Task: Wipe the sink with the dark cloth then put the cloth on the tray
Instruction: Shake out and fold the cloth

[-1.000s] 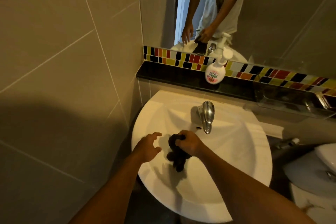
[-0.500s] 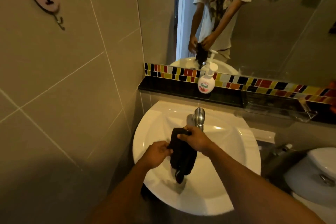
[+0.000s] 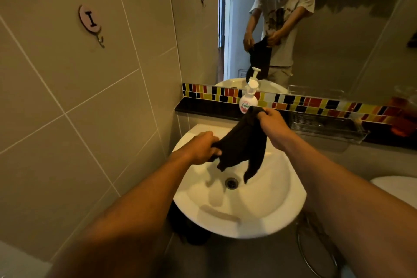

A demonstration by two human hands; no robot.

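Tap hidden behind the cloth (image 3: 244, 142) and right hand (image 3: 272, 123). Soap bottle (image 3: 249, 95) — base covered by cloth. Tray (image 3: 327, 130) clear, contents unreadable. Toilet (image 3: 397, 187) cut by right edge. Orange thing (image 3: 404, 117) at right edge — blurred, unidentifiable.

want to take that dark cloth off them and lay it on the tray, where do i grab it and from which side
Grip the dark cloth along its taut upper edge, between the left hand and the right hand, coming from above. That span is stretched and bare, while the lower ends dangle loose over the sink. The clear tray sits on the ledge to the right, so carry it that way.
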